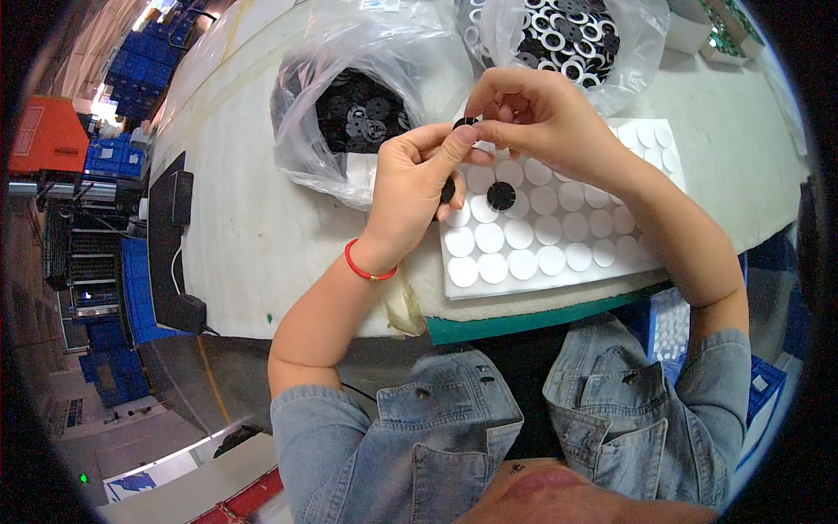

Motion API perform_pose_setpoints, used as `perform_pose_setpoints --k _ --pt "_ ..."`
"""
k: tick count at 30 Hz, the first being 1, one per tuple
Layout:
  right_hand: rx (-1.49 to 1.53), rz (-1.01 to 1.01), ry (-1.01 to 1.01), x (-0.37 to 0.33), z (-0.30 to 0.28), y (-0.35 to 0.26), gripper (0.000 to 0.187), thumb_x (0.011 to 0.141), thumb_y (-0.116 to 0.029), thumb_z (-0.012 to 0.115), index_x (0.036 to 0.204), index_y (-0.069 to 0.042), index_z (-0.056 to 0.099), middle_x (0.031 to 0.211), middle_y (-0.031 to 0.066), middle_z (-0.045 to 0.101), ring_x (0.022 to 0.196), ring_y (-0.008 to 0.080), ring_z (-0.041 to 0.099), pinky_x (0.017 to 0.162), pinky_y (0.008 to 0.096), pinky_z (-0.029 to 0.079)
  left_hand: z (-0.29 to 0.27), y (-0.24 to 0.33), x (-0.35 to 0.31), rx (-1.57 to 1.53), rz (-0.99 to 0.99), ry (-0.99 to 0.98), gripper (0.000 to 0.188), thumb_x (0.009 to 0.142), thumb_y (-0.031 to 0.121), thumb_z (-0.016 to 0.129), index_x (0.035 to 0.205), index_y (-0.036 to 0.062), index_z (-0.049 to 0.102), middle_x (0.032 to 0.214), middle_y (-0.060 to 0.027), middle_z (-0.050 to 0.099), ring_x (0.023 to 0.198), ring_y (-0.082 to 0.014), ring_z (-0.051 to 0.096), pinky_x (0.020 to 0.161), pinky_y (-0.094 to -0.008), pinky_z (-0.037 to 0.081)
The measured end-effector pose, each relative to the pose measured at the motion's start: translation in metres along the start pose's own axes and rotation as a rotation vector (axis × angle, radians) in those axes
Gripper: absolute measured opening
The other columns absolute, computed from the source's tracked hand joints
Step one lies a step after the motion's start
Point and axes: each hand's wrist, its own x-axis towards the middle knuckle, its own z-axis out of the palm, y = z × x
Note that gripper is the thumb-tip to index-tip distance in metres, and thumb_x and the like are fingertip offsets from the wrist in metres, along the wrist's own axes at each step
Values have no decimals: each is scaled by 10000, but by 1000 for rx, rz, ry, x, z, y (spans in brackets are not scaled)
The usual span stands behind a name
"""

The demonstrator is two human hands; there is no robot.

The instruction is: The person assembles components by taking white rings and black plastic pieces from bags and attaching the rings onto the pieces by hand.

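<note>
My left hand [417, 175], with a red cord on its wrist, pinches a small black disc [465, 123] between thumb and fingers. Another dark round piece [448, 190] shows between its lower fingers. My right hand [546, 122] meets the left at the disc, thumb and forefinger closed at its edge; whether it holds a separate part is hidden. Below the hands lies a white sheet [559, 281] covered with rows of round white pads [518, 232]. One loose black disc [500, 196] rests on these pads.
A clear plastic bag [301, 113] of black discs [356, 109] stands left of my hands. Behind them, another bag [642, 52] holds white rings and black parts [567, 39]. Open boxes [724, 35] sit at the far right. A black power adapter [182, 197] lies at the table's left edge.
</note>
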Motion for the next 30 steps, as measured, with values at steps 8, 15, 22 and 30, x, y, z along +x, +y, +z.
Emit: perform_pose_setpoints --k 8,15,22,30 --pt "-225 -21 -197 -3 -14 4 190 772 -137 729 838 21 647 692 94 634 615 166 591 593 310 478 -9 -3 5 -42 -55 64 378 989 342 508 979 -23 604 737 -86 653 394 -46 417 334 -180 270" --pt "-408 101 -437 -9 -8 -9 151 751 -97 750 806 17 667 767 93 621 670 194 600 602 308 465 -12 -3 7 -53 -60 -60 346 993 305 504 984 -31 589 817 -144 678 421 -43 450 353 -176 307" --pt "-251 143 -439 -5 -12 -10 141 808 -108 692 817 10 616 721 84 607 626 188 590 568 297 455 -14 -1 6 -98 -28 -30 309 991 227 460 1074 -43 585 882 -156 672 435 -45 442 361 -176 314" --pt "-386 -524 -57 -6 2 -5 142 786 -58 651 839 -2 532 754 113 553 639 295 590 566 383 477 -29 15 6 -69 -24 -20 296 929 130 385 968 -70 601 877 -154 651 452 -71 445 374 -196 341"
